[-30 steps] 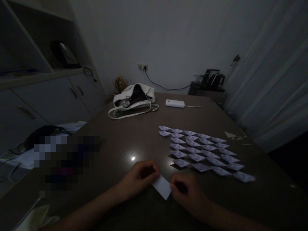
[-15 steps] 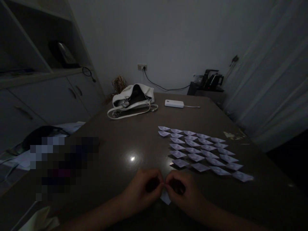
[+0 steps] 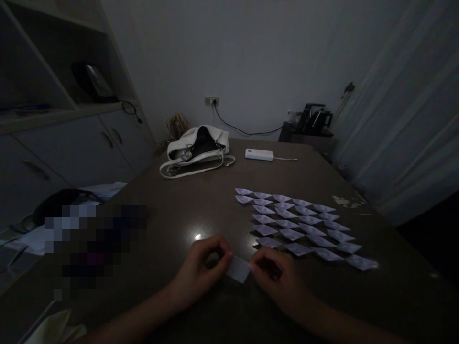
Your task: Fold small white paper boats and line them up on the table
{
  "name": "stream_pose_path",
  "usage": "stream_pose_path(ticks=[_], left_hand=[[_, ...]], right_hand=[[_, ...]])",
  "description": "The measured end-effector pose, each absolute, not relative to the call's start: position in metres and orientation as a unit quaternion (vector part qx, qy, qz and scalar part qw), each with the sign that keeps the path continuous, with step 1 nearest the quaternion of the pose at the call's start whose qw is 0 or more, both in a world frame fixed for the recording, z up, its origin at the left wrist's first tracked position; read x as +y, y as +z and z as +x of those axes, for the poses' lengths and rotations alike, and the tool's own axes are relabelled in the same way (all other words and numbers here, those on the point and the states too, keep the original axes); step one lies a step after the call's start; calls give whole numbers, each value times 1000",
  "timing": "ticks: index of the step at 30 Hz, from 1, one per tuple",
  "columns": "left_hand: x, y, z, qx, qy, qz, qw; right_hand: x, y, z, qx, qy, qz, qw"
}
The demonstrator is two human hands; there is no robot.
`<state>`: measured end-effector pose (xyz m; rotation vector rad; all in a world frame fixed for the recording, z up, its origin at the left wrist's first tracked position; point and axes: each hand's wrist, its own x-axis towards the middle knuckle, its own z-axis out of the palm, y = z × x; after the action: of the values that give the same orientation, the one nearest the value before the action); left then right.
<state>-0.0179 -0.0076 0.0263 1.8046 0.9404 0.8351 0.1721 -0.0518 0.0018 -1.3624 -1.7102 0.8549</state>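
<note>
A small white folded paper (image 3: 238,269) is held just above the dark table (image 3: 201,205) near its front edge. My left hand (image 3: 202,272) pinches the paper's left end with curled fingers. My right hand (image 3: 278,282) pinches its right end. Just beyond my right hand, several small folded paper boats (image 3: 297,224) lie in neat rows on the table.
A white handbag (image 3: 199,148) and a white power bank (image 3: 259,154) with a cable lie at the far side of the table. Cabinets and shelves stand to the left, a curtain to the right. A blurred patch (image 3: 93,239) covers part of the left.
My hands came together over the paper half a second ago, then moved apart. The paper now shows as a smaller flat piece stretched between both hands.
</note>
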Motion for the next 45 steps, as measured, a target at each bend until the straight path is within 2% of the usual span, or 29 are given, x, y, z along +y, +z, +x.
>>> stream_pose_path(ticks=[13,16,20,30,38,45], left_hand=[[5,22,-24,428,381,651,498],[5,17,-22,405,378,648,523],[-1,16,-19,373,351,668,539],[-7,17,-18,271,294,831,387],[-12,14,-16,267,270,868,321],[-6,19,-17,276,260,875,300]], right_hand=[[-51,-2,176,-613,383,-547,422],[-51,-4,176,-618,409,-532,411],[-52,-3,173,-649,377,-529,395],[-55,-5,171,-758,241,-446,409],[-59,-5,168,-798,218,-385,410],[-60,-8,171,-806,207,-387,397]])
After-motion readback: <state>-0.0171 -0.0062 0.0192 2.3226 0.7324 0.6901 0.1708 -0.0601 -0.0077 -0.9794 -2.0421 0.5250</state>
